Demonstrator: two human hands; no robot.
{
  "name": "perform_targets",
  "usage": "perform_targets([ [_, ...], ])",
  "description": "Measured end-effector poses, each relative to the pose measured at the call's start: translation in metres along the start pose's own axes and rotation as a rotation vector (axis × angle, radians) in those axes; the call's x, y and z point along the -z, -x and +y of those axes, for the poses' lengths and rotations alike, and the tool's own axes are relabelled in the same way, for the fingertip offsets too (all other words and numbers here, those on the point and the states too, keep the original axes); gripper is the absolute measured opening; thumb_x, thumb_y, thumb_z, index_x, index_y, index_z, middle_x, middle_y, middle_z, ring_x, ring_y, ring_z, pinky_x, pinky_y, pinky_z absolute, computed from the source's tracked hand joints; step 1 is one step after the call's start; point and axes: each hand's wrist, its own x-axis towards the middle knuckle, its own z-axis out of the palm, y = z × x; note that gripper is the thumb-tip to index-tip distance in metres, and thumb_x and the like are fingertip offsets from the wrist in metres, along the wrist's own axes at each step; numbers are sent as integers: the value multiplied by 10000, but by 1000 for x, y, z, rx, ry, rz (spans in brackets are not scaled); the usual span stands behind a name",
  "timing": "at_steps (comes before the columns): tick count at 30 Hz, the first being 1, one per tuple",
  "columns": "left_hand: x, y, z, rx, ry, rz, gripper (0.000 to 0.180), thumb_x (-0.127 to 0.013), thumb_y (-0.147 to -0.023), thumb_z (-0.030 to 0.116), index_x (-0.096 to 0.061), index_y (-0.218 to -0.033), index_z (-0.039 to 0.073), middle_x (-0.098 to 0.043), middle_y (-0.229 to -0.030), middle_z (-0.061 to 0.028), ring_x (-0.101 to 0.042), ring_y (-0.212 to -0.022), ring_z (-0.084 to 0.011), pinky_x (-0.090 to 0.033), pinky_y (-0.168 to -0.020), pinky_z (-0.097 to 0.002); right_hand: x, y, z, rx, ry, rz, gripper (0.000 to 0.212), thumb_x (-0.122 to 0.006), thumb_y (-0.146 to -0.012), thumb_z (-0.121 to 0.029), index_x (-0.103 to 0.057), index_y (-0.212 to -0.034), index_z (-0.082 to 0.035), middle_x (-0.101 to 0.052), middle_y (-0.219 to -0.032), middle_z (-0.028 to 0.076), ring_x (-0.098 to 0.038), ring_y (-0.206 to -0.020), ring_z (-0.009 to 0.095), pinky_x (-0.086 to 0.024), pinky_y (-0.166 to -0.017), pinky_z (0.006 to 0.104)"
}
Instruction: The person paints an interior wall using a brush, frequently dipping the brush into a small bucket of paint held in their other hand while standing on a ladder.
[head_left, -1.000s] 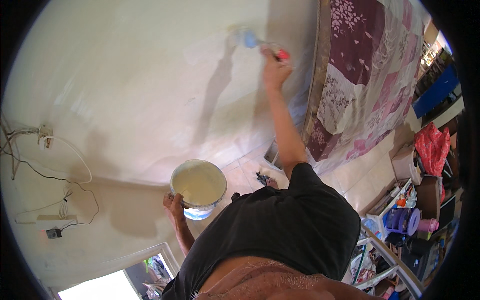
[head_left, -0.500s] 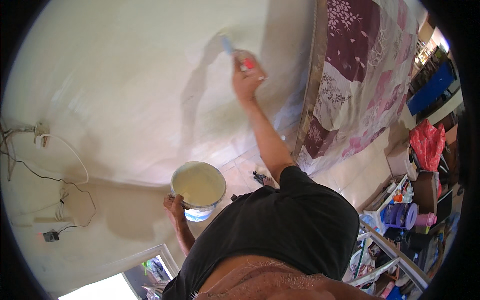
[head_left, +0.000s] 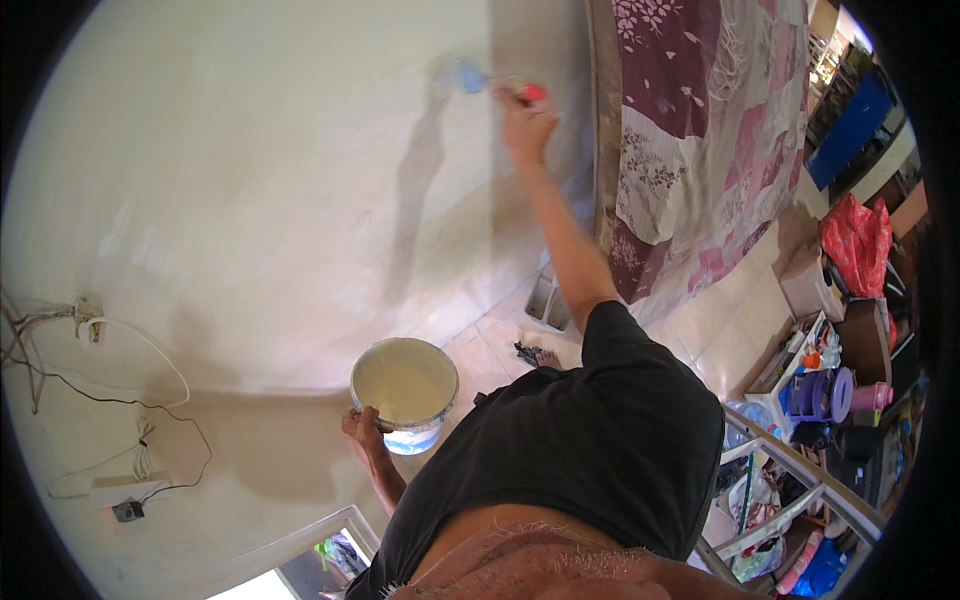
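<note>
At the upper middle, my right hand is closed round a paintbrush, its blue part and red handle blurred by motion. The brush's head is at the pale wall; whether it touches the surface I cannot tell. My left hand grips the near left rim of a white bucket holding cream-coloured paint. The thumb lies over the rim, while the other fingers are partly hidden. The bucket hangs in front of my body, opening upward.
A maroon and pink patchwork cloth hangs along the right. Below it, a pale divided container sits on the tiled floor. A metal ladder and piled household goods fill the lower right. Cables run from a wall socket at the left.
My right hand has moved up and right along the wall with the paintbrush. The view has shifted slightly, and the divided container now shows beside my right arm. My left hand keeps its grip.
</note>
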Motion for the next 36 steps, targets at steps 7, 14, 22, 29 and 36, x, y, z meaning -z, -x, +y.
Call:
perform_targets([
  [7, -12, -1, -9, -64, 12, 5, 203, -637, -741, 167, -565, -810, -10, -531, -616, -53, -485, -438, -120, -388, -371, -262, 56, -76, 43, 147, 146, 372, 139, -799, -809, -72, -700, -885, -9, -716, -822, 47, -641, -714, 125, -512, -671, 289],
  [14, -1, -10, -26, -37, -62, 22, 286, -667, -719, 208, -570, -848, -28, -554, -663, -84, -514, -463, -149, -411, -389, -284, -36, 75, -28, 229, 161, -28, 159, -732, -809, -78, -717, -965, -52, -713, -918, 154, -698, -811, 324, -548, -714, 374],
  [22, -9, -5, -3, -8, -99, -11, 264, -647, -703, 156, -574, -827, -65, -584, -700, -93, -544, -541, -163, -441, -473, -319, -75, 144, -84, -9, -315, -421, 165, -746, -822, 16, -680, -973, 28, -730, -910, 99, -686, -809, 134, -549, -710, 285],
  [29, -2, -8, -28, -31, 14, 2, 269, -638, -732, 174, -575, -831, -68, -547, -650, -67, -501, -502, -142, -423, -456, -303, 12, 8, -20, -181, 316, -8, 173, -783, -818, -149, -676, -734, -41, -659, -694, -15, -554, -617, 95, -451, -579, 316],
  [36, -25, 14, 6, 10, -96, 2, 266, -642, -752, 175, -556, -841, -61, -545, -629, -84, -498, -473, -150, -431, -436, -310, 63, -78, 59, 174, 285, 430, 211, -823, -794, -174, -692, -852, -19, -687, -722, 115, -628, -619, 222, -481, -584, 350],
])
